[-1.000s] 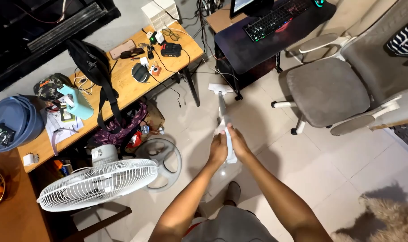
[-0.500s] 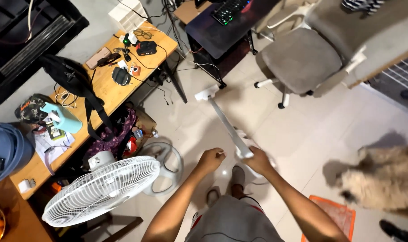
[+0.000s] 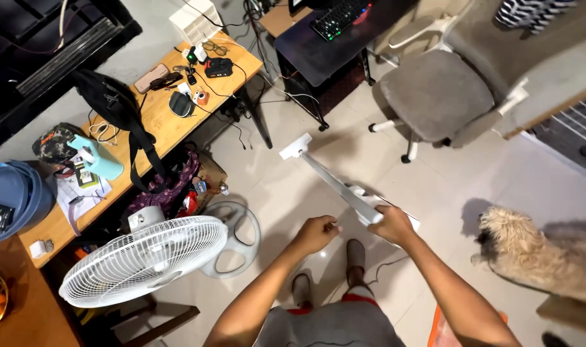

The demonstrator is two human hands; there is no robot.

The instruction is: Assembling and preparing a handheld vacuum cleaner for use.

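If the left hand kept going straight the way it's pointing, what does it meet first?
Probably the white stick vacuum: the left hand, loosely closed and empty, points up-right toward its body, held by the right hand. Depth is unclear.

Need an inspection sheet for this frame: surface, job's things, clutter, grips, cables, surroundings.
Surface: pale tiled floor, glossy.
Job's things: white stick vacuum, slanted, its head on the floor near the table leg.
Clutter: wooden table with black bag, teal jug, small gadgets; bags underneath.
Grips: right hand closed on the vacuum's handle; left hand closed beside it, off the handle, contents cannot be told.
Cables: black leads trailing off the table; a thin cord near the feet.
Surroundings: white standing fan, grey office chair, dark desk with keyboard, shaggy dog at right.
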